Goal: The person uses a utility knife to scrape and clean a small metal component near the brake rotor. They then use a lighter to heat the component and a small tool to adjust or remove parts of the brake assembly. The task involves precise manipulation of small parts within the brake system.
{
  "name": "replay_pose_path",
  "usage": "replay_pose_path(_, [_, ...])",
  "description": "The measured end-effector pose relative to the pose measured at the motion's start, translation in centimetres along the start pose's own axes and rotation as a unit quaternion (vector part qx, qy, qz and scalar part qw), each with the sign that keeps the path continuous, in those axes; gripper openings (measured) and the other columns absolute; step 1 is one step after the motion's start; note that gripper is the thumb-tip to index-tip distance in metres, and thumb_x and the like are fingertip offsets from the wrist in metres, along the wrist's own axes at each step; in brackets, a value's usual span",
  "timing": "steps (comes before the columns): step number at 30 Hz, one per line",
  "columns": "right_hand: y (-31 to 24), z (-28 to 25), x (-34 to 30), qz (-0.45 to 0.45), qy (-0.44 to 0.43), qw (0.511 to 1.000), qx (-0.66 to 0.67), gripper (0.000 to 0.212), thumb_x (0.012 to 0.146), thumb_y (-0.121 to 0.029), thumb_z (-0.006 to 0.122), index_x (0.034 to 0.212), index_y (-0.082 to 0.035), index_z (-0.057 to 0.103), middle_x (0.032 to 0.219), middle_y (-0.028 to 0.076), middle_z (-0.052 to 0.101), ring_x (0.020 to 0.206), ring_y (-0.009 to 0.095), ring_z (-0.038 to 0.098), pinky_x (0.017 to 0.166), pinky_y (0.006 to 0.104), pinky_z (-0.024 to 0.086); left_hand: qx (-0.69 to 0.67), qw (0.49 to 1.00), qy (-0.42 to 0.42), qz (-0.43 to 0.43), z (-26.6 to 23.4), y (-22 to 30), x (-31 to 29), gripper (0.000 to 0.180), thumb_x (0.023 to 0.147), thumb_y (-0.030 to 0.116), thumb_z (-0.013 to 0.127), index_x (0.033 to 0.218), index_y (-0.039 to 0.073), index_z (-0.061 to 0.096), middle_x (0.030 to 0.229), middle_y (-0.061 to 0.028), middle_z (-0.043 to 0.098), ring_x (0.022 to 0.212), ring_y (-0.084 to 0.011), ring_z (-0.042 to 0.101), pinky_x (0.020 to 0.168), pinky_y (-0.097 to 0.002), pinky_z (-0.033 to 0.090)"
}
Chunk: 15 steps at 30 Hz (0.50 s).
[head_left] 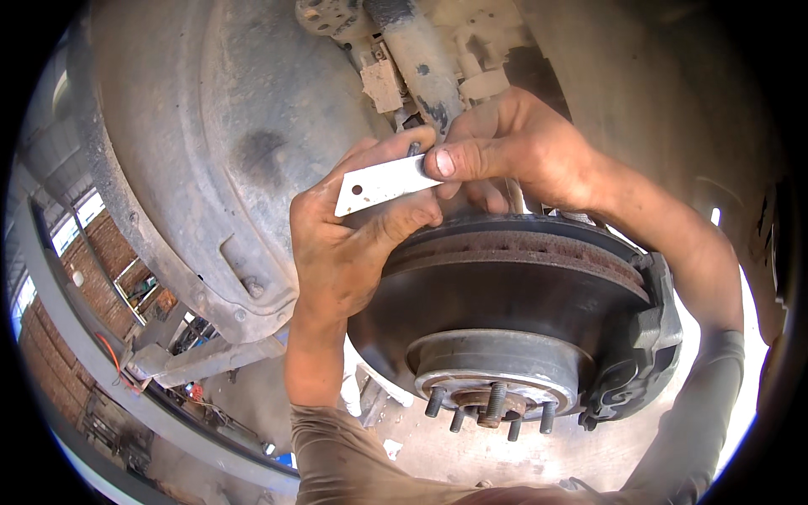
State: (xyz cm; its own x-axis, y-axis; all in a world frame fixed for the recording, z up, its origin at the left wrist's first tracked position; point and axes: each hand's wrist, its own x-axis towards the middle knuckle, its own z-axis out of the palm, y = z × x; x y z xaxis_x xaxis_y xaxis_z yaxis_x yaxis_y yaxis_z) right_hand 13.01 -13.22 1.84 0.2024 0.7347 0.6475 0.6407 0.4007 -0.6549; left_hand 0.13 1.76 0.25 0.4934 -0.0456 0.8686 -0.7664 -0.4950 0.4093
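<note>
A flat, pale metal plate (383, 185) with a round hole near its left end is held above the brake disc (513, 295). My left hand (332, 244) is closed around the plate, its thumb below and its index finger above. On the plate's right end presses the thumb of my right hand (539, 151), its fingers curled behind. A short threaded stud (414, 149) shows at the plate's upper edge, by my left index finger; its lower part is hidden. Behind both hands stands a dusty strut (421, 63).
The brake caliper (635, 353) sits on the disc's right side. Several wheel studs (497, 400) stick out of the hub toward me. A dirty wheel-arch liner (202, 151) curves around on the left, with a grey lift beam (151, 421) below it.
</note>
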Motion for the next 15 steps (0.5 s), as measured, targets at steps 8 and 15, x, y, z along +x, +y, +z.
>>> replay_pose_path(8, [-0.20, 0.75, -0.20, -0.031, 0.020, 0.999, 0.032, 0.029, 0.082, -0.029, 0.070, 0.076, 0.000, 0.070, 0.055, 0.003, 0.055, 0.047, 0.006, 0.045, 0.045, 0.0224, 0.032, 0.024, 0.998, 0.034, 0.048, 0.16, -0.11, -0.30, 0.033, 0.077, 0.001, 0.072, 0.108, -0.007, 0.063, 0.085, -0.0079, 0.063, 0.069, -0.0116, 0.060, 0.062, -0.0219, 0.048])
replay_pose_path(15, [-0.03, 0.88, -0.24, -0.039, 0.025, 0.998, 0.050, 0.031, 0.082, -0.031, 0.070, 0.075, -0.001, 0.071, 0.050, 0.000, 0.051, 0.046, 0.005, 0.043, 0.045, 0.0223, 0.030, 0.049, 0.995, 0.040, 0.081, 0.08, -0.28, -0.37, 0.028, 0.078, -0.001, 0.070, 0.105, -0.007, 0.064, 0.084, -0.0091, 0.065, 0.068, -0.0116, 0.060, 0.061, -0.0217, 0.048])
